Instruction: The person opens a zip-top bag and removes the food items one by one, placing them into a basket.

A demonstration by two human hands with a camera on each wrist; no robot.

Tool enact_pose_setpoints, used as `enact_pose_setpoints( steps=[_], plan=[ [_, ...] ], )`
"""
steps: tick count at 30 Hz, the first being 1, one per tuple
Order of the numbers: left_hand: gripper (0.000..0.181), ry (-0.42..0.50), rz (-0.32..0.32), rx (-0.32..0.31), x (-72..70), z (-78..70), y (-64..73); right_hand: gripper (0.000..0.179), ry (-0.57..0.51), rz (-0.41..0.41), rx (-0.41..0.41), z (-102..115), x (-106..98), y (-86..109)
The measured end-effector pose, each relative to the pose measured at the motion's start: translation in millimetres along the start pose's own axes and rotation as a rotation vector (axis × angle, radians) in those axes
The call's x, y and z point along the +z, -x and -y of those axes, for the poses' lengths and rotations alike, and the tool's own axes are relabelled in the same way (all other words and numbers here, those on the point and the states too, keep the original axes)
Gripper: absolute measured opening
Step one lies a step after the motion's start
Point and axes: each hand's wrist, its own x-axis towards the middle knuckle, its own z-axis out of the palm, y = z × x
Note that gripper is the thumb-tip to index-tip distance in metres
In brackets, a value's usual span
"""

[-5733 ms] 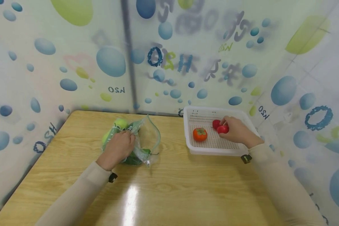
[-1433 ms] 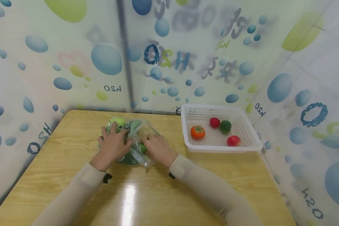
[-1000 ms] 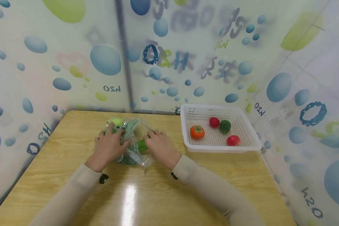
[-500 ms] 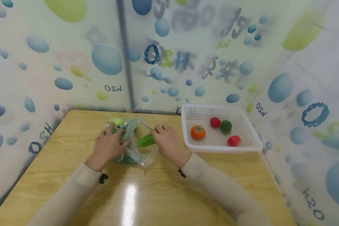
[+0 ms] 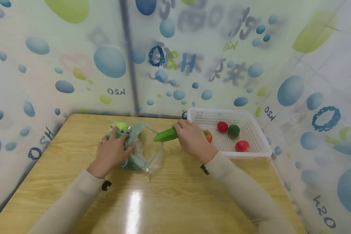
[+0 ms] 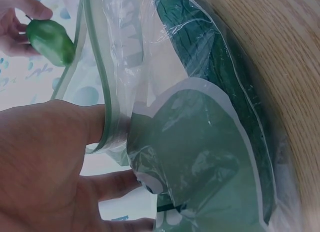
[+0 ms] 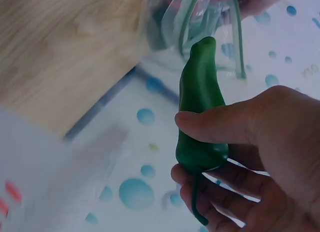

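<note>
My right hand [image 5: 193, 139] pinches a green chili pepper [image 5: 166, 135] near its stem end, in the air between the zip bag and the basket. In the right wrist view, the thumb lies across the pepper [image 7: 201, 91] and the thin stem hangs down by the fingers. My left hand [image 5: 112, 151] rests on the clear zip bag [image 5: 138, 156] with its fingers spread; the left wrist view shows them against the bag's green print [image 6: 195, 147]. Inside the bag is a dark green ridged thing [image 6: 192, 36], partly hidden. A light green round fruit [image 5: 120, 126] shows behind the left fingers.
A white perforated basket [image 5: 228, 155] stands at the back right. It holds an orange persimmon [image 5: 208, 136] half behind my right hand, a red round item [image 5: 222, 127], a dark green round item [image 5: 233, 131] and a pinkish-red fruit [image 5: 242, 146]. Patterned walls border the wooden table [image 5: 169, 195].
My right hand has drawn the pepper out of the bag and moved right and up towards the basket. Earlier it held a red item over the basket. My left hand has stayed on the bag.
</note>
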Motion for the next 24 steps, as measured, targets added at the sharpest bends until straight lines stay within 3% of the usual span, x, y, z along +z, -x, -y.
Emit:
enact_pose_setpoints(
  steps=[14,24],
  plan=[
    [0.063,0.004,0.002,0.007,2.0,3.9,1.5,0.049,-0.092,0.109,0.198,-89,-17,10.9],
    [0.062,0.000,-0.008,0.016,2.4,3.7,0.2,0.037,-0.138,0.204,0.346,-145,-15,7.3]
  ],
)
